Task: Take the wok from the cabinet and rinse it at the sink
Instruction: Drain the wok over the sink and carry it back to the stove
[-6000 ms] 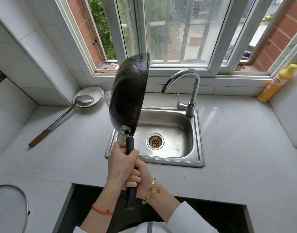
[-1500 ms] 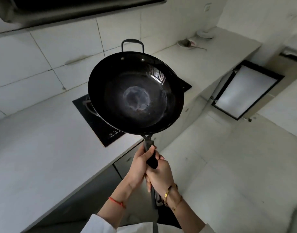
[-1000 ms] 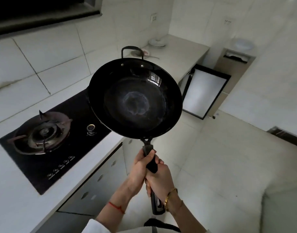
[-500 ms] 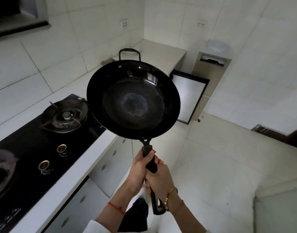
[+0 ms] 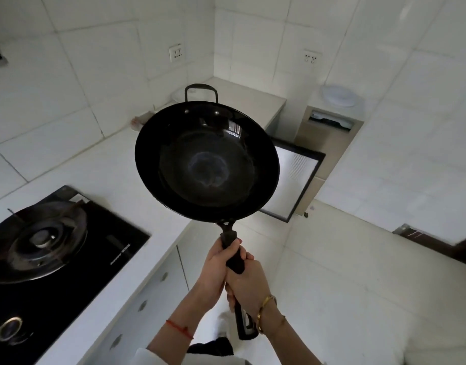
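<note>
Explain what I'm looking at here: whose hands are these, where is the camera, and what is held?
There is no machine here. A person wears one wide-angle camera on the head, looking forward and down, so the arms reach in from the bottom edge. Both hands grip the long handle of a round black metal wok: the left hand higher up, the right hand below it. The wok is in the air, its inside facing the camera. To the left is a white countertop with a black glass gas hob set into it. No sink is in view.
</note>
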A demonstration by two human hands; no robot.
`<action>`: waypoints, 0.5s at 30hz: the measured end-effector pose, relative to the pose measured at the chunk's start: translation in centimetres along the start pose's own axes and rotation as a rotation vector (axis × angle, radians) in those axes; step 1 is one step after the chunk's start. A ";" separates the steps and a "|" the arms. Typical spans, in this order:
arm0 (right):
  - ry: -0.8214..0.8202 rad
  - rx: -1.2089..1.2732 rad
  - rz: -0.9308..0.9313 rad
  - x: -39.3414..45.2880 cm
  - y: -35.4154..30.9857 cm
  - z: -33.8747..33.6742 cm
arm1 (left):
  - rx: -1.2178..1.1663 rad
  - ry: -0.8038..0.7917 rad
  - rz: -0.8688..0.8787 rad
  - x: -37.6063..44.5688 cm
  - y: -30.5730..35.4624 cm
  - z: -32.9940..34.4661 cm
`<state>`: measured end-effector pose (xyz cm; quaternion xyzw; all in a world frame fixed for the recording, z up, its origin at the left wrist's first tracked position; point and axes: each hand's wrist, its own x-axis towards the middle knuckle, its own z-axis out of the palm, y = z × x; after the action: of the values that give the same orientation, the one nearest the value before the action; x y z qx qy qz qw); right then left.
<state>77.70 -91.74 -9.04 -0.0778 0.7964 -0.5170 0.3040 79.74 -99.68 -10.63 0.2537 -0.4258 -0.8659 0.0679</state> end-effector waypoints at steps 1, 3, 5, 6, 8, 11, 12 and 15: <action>-0.008 -0.002 -0.003 1.5 -0.6 -0.4 | -0.002 0.003 0.007 1.5 0.6 0.4; -0.023 0.000 -0.001 4.3 -1.8 -1.1 | 0.005 0.017 0.022 4.1 1.6 0.9; -0.045 -0.005 0.000 6.8 -3.0 -1.4 | 0.011 0.035 0.033 6.5 2.7 1.2; -0.062 -0.005 -0.003 8.1 -3.6 -1.6 | 0.012 0.046 0.041 7.7 3.2 1.3; -0.099 -0.004 -0.001 10.3 -4.6 -2.0 | 0.012 0.069 0.052 9.7 4.1 1.5; -0.155 -0.020 0.008 13.4 -5.9 -2.6 | -0.007 0.102 0.065 12.5 5.3 1.8; -0.171 -0.027 0.010 14.5 -6.3 -2.7 | -0.019 0.116 0.069 13.5 5.6 1.8; -0.217 -0.059 0.006 18.0 -7.3 -2.9 | -0.037 0.159 0.093 16.4 6.5 2.0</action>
<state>60.23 -100.73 -9.12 -0.1400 0.7740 -0.4808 0.3875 64.01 -107.88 -10.83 0.3002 -0.4144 -0.8466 0.1464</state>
